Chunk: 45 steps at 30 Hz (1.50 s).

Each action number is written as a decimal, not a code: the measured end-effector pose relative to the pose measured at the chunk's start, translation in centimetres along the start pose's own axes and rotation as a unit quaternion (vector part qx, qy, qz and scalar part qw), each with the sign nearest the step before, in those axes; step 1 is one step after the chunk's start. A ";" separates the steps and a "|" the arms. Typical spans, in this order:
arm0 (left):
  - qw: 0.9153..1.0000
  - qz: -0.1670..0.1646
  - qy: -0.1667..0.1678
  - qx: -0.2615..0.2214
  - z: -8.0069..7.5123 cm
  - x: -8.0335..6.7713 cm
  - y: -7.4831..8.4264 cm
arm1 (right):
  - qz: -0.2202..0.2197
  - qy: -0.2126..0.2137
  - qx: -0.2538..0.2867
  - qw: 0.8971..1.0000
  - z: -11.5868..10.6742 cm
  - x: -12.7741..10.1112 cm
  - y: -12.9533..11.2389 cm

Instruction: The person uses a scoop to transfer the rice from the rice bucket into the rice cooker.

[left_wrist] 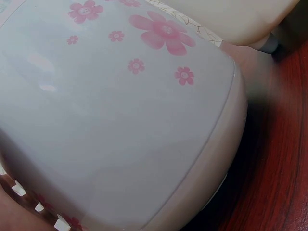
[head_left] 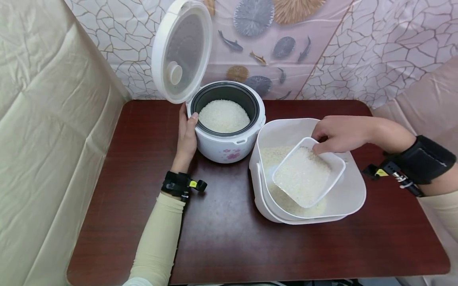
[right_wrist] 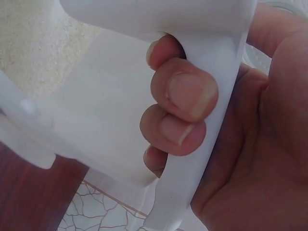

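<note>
A dark red wooden table (head_left: 229, 246) carries everything. On its right side sits a big white plastic tub (head_left: 352, 190) with uncooked rice (head_left: 277, 159) in the bottom. Left of it, just beside it, stands a white rice cooker (head_left: 229, 149) printed with pink flowers, its lid (head_left: 180, 49) swung upright and more rice heaped in its dark inner pot (head_left: 250, 105).

Only the head view takes in this whole layout. The left wrist view is filled by the cooker's flowered wall (left_wrist: 120, 120) and a strip of table; the hand itself barely shows there. The right wrist view alone shows the grip from underneath.

A small white rectangular scoop (head_left: 307, 176), full of rice, is tilted inside the tub. The right hand (head_left: 338, 133) holds it by its far rim, fingers (right_wrist: 185, 94) curled over the edge and thumb behind. The left hand (head_left: 187, 135) lies flat and relaxed against the cooker's left side, thumb on the rim.
</note>
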<state>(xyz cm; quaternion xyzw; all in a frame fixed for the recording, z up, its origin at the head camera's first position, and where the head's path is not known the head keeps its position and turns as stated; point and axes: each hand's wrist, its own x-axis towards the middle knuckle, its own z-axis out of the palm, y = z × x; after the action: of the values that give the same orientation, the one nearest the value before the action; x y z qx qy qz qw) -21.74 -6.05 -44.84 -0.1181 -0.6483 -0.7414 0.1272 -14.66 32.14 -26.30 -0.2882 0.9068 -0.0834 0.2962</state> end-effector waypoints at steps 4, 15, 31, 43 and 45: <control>1.000 -0.002 0.002 0.001 -0.1 -0.1 0.0 | -0.004 -0.002 0.001 1.000 0.0 0.1 0.0; 1.000 0.006 -0.001 -0.007 0.0 0.1 0.0 | -0.002 -0.001 0.004 1.000 0.0 0.0 0.0; 1.000 0.002 -0.001 0.004 -0.1 0.0 0.1 | -0.008 0.047 -0.032 0.998 -0.4 -0.5 0.2; 1.000 -0.008 -0.004 -0.005 -0.2 0.0 0.0 | -0.009 0.069 -0.036 0.997 -0.9 -0.5 0.3; 1.000 -0.007 -0.004 -0.005 -0.2 0.0 -0.1 | -0.009 0.074 -0.038 0.997 -1.0 -0.5 0.3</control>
<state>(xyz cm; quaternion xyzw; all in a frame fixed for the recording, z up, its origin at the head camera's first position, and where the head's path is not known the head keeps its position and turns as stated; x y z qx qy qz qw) -21.76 -6.26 -44.95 -0.1168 -0.6462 -0.7447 0.1191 -15.09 32.69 -25.31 -0.3005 0.9260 -0.0728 0.2165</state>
